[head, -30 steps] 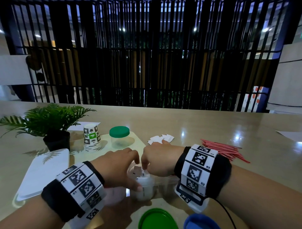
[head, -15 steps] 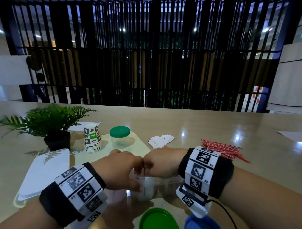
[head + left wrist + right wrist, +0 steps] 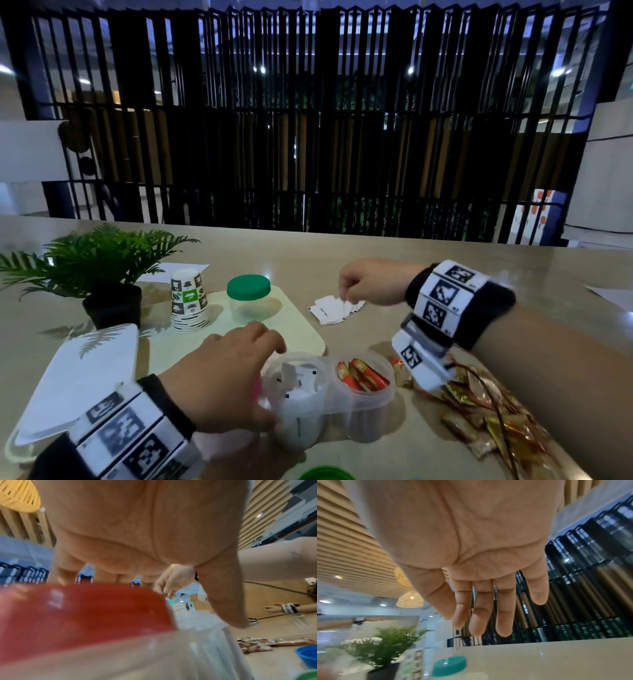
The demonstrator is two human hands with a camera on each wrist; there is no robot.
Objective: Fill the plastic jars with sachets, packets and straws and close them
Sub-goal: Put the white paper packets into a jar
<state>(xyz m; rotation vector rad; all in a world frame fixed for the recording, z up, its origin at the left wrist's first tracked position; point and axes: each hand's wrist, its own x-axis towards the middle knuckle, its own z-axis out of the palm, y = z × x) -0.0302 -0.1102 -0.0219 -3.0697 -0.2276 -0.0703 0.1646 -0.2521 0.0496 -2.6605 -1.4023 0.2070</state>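
Observation:
An open clear jar [image 3: 301, 404] holding white sachets stands near the table's front. My left hand [image 3: 270, 380] grips it, thumb [image 3: 228, 601] on its near wall and fingers over the far rim. A blurred red lid [image 3: 77, 615] lies under that palm. Touching the jar's right side is a second open jar [image 3: 364, 394] with red-orange packets. Farther back my right hand [image 3: 346, 296] reaches down onto a loose pile of white sachets [image 3: 329, 310]. Its fingers [image 3: 505, 615] hang nearly straight, and I see nothing between them.
A closed green-lidded jar [image 3: 248, 298] stands on a cream board [image 3: 301, 329], beside stacked paper cups [image 3: 189, 301] and a potted plant [image 3: 102, 274]. A white tray [image 3: 78, 377] lies left. Gold-red packets [image 3: 479, 411] are heaped right. Loose green lid [image 3: 325, 474] and blue lid [image 3: 307, 655] lie in front.
My right hand has left the sachet jar and moved back and right to the loose sachet pile. The left hand has stayed on the jar.

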